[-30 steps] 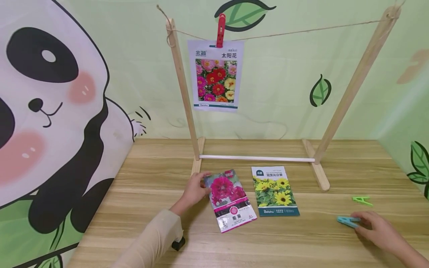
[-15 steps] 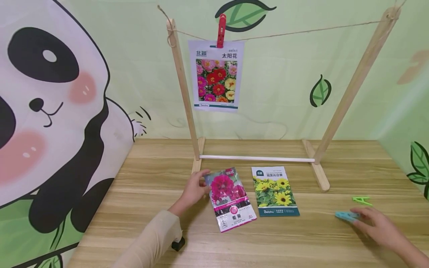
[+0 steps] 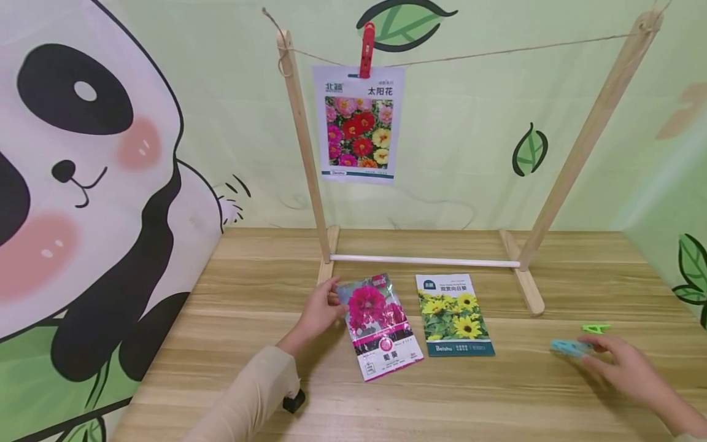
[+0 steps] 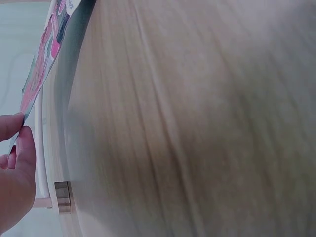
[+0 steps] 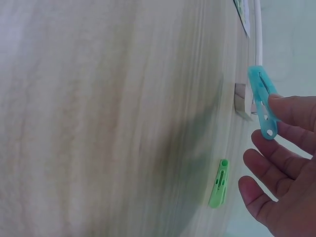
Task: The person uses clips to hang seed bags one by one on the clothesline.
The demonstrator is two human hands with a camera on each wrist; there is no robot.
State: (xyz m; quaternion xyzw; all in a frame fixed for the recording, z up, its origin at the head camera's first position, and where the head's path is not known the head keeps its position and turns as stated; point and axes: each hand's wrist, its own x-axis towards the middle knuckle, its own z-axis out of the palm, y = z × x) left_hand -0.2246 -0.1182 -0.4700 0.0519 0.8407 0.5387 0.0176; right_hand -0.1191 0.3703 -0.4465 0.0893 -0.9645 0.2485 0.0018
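On my left, a painted panda (image 3: pixel 160 202) covers the wall. Next, I see the left hand (image 3: pixel 317 313) with thumb and fingers pinched on the far left corner of the pink-flower packet (image 3: pixel 381 325), which slants up off the tabletop (image 3: pixel 442 399) there; whether its near edge touches, I cannot tell. Farther back, a red clip (image 3: pixel 367 50) holds the mixed-flower packet (image 3: pixel 359 126) on the string (image 3: pixel 497 54). Just right of the pink one, the yellow-flower packet (image 3: pixel 455 316) lies flat, near the white rod (image 3: pixel 425 261). At right, I have the blue clip (image 3: pixel 566 348) above the tabletop, clamped between thumb and index finger of the right hand (image 3: pixel 624 365); the green clip (image 3: pixel 596 328) lies just beyond.
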